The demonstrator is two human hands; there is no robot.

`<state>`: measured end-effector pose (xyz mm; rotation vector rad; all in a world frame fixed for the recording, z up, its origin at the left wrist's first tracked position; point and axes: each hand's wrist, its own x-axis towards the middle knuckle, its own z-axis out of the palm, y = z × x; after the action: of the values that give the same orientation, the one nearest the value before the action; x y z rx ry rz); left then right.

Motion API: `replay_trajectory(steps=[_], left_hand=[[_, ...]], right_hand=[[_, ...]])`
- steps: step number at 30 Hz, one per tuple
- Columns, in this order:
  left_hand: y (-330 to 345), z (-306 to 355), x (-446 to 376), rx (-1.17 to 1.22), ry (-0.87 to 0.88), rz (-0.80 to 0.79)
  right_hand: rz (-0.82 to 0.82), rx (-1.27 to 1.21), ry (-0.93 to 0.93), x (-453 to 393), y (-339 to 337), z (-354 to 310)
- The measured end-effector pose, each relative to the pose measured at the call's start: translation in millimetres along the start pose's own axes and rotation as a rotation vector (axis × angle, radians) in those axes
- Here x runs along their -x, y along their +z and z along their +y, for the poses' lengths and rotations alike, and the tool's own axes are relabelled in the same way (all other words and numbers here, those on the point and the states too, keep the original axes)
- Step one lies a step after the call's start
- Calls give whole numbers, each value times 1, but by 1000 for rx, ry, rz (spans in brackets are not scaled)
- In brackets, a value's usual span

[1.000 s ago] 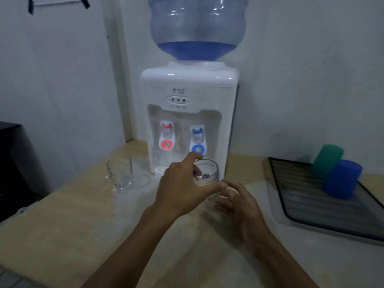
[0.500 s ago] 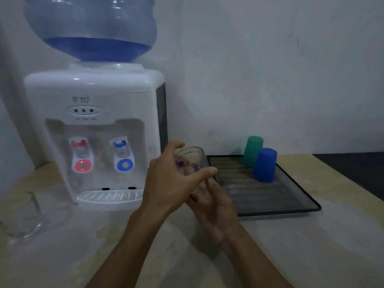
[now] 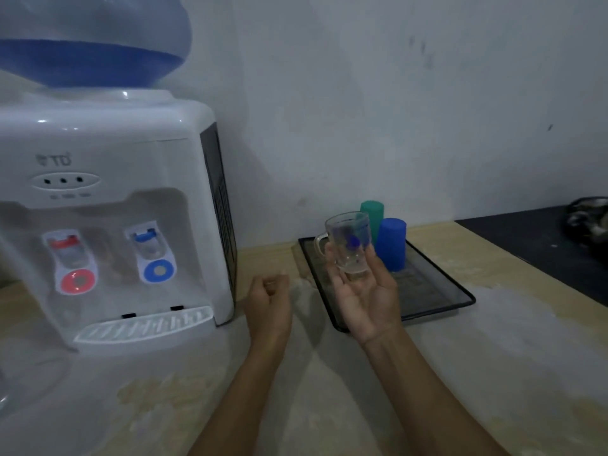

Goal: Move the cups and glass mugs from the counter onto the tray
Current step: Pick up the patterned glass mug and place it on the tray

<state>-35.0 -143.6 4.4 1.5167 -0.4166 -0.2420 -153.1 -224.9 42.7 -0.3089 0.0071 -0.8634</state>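
Observation:
My right hand (image 3: 365, 297) holds a clear glass mug (image 3: 348, 245) with a blue print upright, palm up, over the near left part of the dark tray (image 3: 437, 291). The mug's handle points left. A green cup (image 3: 373, 213) and a blue cup (image 3: 391, 243) stand upside down at the tray's far end. My left hand (image 3: 268, 299) is curled into a loose fist above the counter, left of the tray, with nothing in it.
A white water dispenser (image 3: 108, 209) with a blue bottle (image 3: 88, 44) stands on the left of the beige counter (image 3: 329, 406). A black surface (image 3: 543, 245) with a dark object (image 3: 589, 222) lies at the right. The wall runs close behind the tray.
The mug has passed from my left hand into my right, which carried it right over the tray. My left hand let go and closed. The view swung right; the second glass mug left the frame.

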Motion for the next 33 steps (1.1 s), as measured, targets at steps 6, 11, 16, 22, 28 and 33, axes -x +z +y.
replay_trajectory(steps=[6,11,16,22,28,33], left_hand=[[17,-11,-15,-35,12,-27],[19,-19,-18,-73,91,10],[16,-22,-18,-41,107,5],[16,-24,-22,-34,95,19],[20,-23,-23,-117,107,27],[21,-25,-23,-137,104,46]], right_hand=[[57,120,-91,-7,-6,-11],[68,379,-174,-14,-12,-19],[115,615,-236,-25,-18,-31],[247,1075,-334,-59,-13,-45],[111,1868,-371,-141,0,-56],[-67,2282,-226,-195,-4,-49]])
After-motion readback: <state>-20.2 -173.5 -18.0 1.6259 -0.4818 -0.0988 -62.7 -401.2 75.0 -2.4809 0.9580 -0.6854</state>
